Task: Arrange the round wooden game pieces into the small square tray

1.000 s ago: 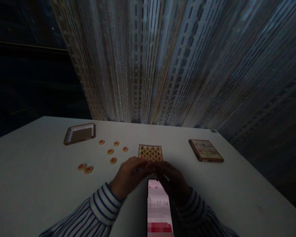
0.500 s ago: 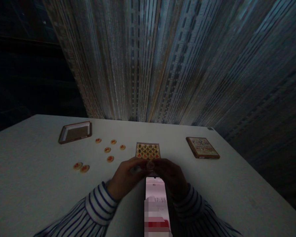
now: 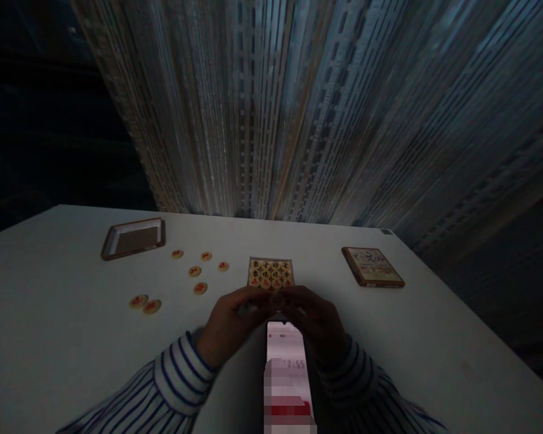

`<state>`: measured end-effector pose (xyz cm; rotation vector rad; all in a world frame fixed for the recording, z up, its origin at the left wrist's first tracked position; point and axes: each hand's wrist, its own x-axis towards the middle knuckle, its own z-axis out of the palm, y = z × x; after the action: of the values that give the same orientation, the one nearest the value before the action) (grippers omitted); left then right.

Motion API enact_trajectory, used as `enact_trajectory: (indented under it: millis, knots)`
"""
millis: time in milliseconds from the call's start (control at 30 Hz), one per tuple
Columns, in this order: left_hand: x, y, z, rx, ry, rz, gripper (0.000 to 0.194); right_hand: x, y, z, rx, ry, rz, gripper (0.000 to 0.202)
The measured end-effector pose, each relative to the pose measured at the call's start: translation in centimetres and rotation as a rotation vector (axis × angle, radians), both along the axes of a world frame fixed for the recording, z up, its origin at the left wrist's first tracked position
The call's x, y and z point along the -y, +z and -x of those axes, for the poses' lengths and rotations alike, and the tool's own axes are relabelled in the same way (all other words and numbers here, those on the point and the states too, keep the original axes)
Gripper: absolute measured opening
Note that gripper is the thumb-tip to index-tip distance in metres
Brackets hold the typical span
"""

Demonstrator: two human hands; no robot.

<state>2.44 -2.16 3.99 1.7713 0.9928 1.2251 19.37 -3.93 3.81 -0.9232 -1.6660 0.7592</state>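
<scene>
Both hands meet over the near edge of a small tray (image 3: 270, 259) packed with rows of xiangqi pieces (image 3: 266, 275), black-lettered at the back and red-lettered in front. A round xiangqi piece (image 3: 277, 301) is pinched between the fingertips of my left hand (image 3: 230, 319) and my right hand (image 3: 320, 319). Its marking is too dark to read. The hands cover the tray's nearer part. To the left, several loose red-lettered pieces (image 3: 200, 288) lie on the table, two of them (image 3: 151, 307) touching at the front left.
A lit phone (image 3: 287, 343) lies just below my hands on the white table (image 3: 72, 361). An upturned box lid (image 3: 133, 239) sits at the back left. A flat printed box (image 3: 373, 267) rests at the right. Behind the table hangs a striped curtain (image 3: 262, 120).
The view has shifted slightly, so the table and its items appear a little higher. My hands keep their pinch on the piece above the tray.
</scene>
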Motion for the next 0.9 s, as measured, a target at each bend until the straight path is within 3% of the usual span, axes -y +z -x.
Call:
enact_trajectory:
  millis: [133, 367, 667, 900]
  knots:
    - [0.07, -0.01, 0.09, -0.028, -0.003, -0.033, 0.016, -0.08, -0.23, 0.03, -0.013, 0.005, -0.039, 0.018]
    - [0.00, -0.06, 0.26, 0.007, -0.049, -0.022, 0.017, -0.05, -0.18, 0.06, -0.017, 0.005, 0.037, 0.020]
    - [0.04, 0.07, 0.42, 0.016, -0.016, 0.073, 0.015, -0.05, -0.30, 0.16, -0.031, 0.035, 0.002, 0.020]
    - [-0.17, -0.32, 0.47, 0.065, -0.029, 0.084, 0.014, -0.08, -0.53, 0.01, -0.013, -0.035, 0.080, 0.016]
